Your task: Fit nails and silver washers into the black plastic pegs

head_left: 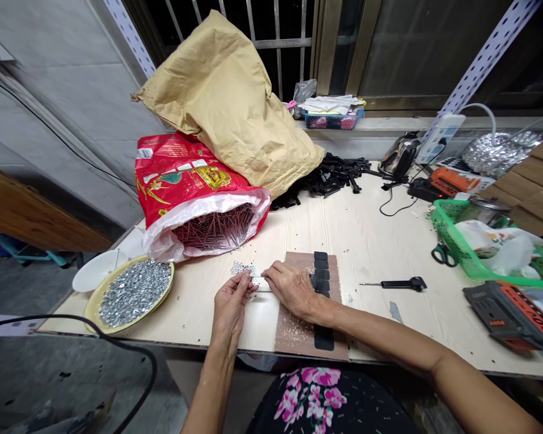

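My right hand [292, 289] rests over a brown board [292, 337], its fingertips pinching one end of a thin rod [258, 276]. Close by on the left, my left hand [231, 301] has thumb and forefinger pressed together near the rod's other end; whatever sits in that pinch is too small to make out. Just beyond the left fingertips lies a small heap of shiny metal washers [241, 267]. A strip of black pads [323, 339] runs along the board, partly covered by my right hand and wrist.
A yellow plate [90, 310] of metal pieces stands left, near a red bag [172, 163] of thin reddish-brown rods. Behind are a paper sack [235, 96] and black parts [337, 175]. Rightward lie a black-handled tool [400, 284], scissors [444, 254], a green basket [443, 220] and a battery pack [516, 316].
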A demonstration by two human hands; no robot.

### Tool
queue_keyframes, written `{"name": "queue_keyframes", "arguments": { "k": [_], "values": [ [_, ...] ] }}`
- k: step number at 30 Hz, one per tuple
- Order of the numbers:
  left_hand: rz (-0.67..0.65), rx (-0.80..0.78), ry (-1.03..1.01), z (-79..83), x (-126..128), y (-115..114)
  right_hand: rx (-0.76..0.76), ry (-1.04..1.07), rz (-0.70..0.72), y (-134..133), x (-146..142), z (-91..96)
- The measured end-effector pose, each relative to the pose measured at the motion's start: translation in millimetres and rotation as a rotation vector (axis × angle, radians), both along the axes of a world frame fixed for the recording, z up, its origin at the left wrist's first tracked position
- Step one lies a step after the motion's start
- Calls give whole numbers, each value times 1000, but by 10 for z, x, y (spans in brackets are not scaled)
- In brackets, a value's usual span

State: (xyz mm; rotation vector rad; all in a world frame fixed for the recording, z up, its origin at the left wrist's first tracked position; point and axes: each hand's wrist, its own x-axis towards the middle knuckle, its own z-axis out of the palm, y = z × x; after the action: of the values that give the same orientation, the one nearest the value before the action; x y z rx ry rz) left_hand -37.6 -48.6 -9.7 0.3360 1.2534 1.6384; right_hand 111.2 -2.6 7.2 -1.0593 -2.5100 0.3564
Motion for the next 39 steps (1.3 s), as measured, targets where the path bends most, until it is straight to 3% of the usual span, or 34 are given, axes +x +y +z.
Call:
{"name": "queue_keyframes", "arguments": {
  "k": [7, 16, 26, 31, 35, 39],
  "values": [
    [-45, -28, 14, -3, 26, 21, 155, 22, -34, 18, 24, -141],
    [-60, -34, 15, 13, 109, 47, 194, 6, 7, 58, 86, -206],
    [-68, -41, 24, 32, 204, 111, 115, 31, -8, 84, 145, -176],
    [-85, -32, 58, 49, 262, 143, -55, 84, -58, 80, 200, -91],
    [-179, -22, 114, 92, 375, 145, -68, 148, -17, 127, 494, 8],
    [-312, -43, 210, 95, 535, 134, -27, 106, -99, 353, 1049, -15]
  ]
}}
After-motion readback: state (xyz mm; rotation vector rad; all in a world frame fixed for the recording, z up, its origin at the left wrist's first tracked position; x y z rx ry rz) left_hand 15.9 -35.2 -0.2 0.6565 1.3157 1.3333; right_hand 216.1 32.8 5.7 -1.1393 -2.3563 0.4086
